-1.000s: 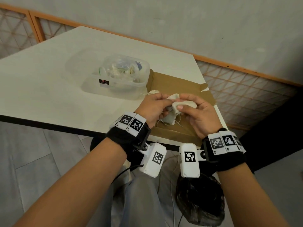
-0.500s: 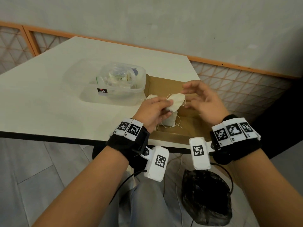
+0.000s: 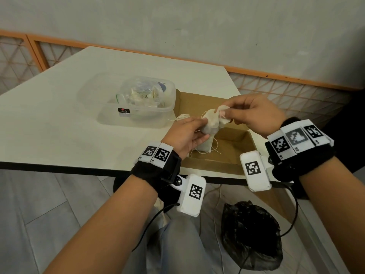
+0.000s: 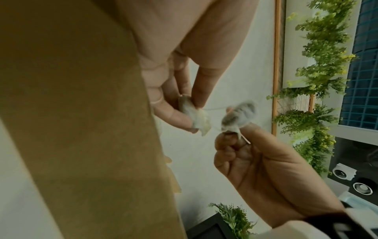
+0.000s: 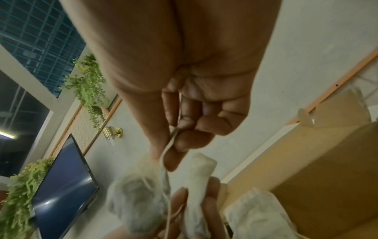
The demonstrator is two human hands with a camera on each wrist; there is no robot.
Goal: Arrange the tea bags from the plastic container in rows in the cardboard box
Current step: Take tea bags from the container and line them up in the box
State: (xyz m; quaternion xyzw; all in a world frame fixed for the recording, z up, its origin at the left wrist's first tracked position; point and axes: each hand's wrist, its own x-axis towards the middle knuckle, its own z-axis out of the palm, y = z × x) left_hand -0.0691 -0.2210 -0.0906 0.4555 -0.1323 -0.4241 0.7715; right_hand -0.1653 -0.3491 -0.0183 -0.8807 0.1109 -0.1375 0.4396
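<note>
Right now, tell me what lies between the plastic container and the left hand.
In the head view, one loose tea bag lies between the plastic container and the left hand.

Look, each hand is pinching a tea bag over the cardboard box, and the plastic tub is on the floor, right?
Almost. Each hand, left hand and right hand, does pinch a tea bag over the cardboard box. But the plastic tub is on the table, left of the box, not on the floor. The head view shows it.
</note>
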